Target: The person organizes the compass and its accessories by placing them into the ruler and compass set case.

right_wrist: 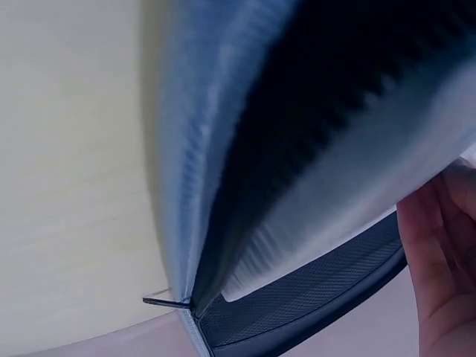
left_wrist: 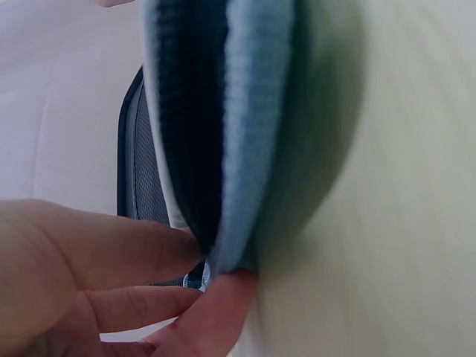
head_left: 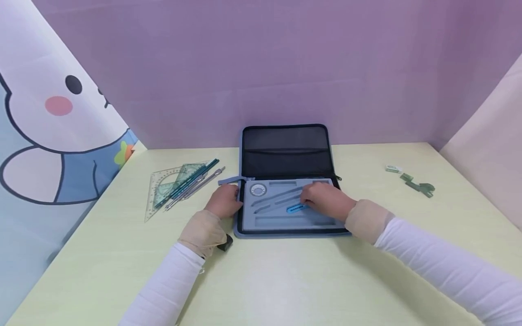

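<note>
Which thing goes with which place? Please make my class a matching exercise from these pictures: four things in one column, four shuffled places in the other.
Things
1. White round dial
2. Left hand
3. Teal pencils
4. White-and-green block

Places
A. On the table, right of the open case
B. Across the clear drawing templates
C. Far left corner of the grey tray
D. Gripping the case's left edge

Pairs: 1-C, 2-D, 3-B, 4-A

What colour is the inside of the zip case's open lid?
The lid's inside is dark grey-black, clearest in the head view.
</note>
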Tool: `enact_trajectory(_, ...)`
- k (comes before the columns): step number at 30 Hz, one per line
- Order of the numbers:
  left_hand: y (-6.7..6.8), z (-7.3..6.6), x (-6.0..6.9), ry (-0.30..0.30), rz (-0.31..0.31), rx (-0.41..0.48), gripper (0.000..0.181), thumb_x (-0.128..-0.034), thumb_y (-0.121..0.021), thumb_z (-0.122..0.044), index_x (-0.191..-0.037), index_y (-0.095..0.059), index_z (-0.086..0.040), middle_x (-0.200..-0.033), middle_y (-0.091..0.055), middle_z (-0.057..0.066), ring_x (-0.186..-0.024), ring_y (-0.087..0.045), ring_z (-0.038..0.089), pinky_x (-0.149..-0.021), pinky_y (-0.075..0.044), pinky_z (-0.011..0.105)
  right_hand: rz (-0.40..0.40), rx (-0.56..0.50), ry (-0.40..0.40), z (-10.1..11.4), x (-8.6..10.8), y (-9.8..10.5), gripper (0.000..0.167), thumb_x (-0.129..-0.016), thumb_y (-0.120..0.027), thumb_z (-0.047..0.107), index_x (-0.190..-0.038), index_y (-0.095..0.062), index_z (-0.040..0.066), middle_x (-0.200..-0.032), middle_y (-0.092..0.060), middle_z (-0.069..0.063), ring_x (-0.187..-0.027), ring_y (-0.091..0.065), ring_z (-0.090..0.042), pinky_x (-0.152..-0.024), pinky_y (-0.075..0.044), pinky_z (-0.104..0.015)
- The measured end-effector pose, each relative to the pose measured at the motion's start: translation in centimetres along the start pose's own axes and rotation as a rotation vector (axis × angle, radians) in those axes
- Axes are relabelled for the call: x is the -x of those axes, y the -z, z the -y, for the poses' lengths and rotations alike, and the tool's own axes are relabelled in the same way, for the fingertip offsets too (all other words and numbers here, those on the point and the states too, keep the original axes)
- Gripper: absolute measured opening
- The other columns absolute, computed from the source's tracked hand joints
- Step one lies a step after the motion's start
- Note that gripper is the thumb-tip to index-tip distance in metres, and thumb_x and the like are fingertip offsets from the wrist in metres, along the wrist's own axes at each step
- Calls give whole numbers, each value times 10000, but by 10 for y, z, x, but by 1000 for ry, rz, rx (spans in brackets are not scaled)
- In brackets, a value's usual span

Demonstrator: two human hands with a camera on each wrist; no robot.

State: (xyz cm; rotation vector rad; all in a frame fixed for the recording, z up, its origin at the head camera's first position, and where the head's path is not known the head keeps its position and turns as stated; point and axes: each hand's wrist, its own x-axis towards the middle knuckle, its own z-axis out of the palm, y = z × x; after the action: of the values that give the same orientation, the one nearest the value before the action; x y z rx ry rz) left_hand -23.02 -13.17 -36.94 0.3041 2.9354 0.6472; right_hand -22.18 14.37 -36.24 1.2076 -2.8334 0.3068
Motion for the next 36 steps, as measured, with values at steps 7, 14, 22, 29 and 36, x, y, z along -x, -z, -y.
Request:
enact_trajectory(7, 1, 0, 1, -2, -3, -4, 57, -805, -633, -48, -802, -609, 4, -684, -571, 70, -624, -536, 209, -612, -450, 326, -1, 122, 10, 4, 2, -2, 126, -806, -683, -25, -785, -714, 95, -758, -616, 13, -700, -593, -110, -634, -504, -231)
enact_trajectory(14, 0, 0, 0, 10, 5, 10, 60, -816, -631, -50, -818, -606, 4, -681, -566, 68, -613, -538, 202, -591, -443, 309, -5, 47, -16, 3, 2, -2, 133, -801, -674, -42, -798, -727, 80, -767, -629, 7, -712, -596, -111, -647, -510, -240)
enact_trajectory(22, 1, -1, 2, 27, 11, 15, 69, -829, -634, -58, -840, -613, 7, -691, -575, 71, -611, -543, 197, -602, -449, 309, -22, -17, -23, 0, -1, -3, 181, -800, -661, -51, -700, -682, 98, -694, -583, 40, -623, -478, -83, -594, -454, -221)
enact_trajectory(29, 1, 0, 3, 1, -5, -2, 84, -820, -642, -62, -821, -604, 13, -689, -567, 74, -628, -540, 212, -612, -444, 322, -53, -22, -43, 1, 2, -2, 124, -798, -661, -40, -814, -721, 67, -807, -668, -10, -723, -601, -117, -674, -523, -272)
enact_trajectory(36, 1, -1, 1, 16, 4, 5, 77, -826, -639, -63, -829, -609, 8, -688, -567, 69, -622, -540, 204, -605, -443, 312, -79, -79, -75, -5, 8, 1, 114, -801, -670, -25, -852, -719, 65, -830, -675, -14, -757, -605, -121, -704, -527, -286)
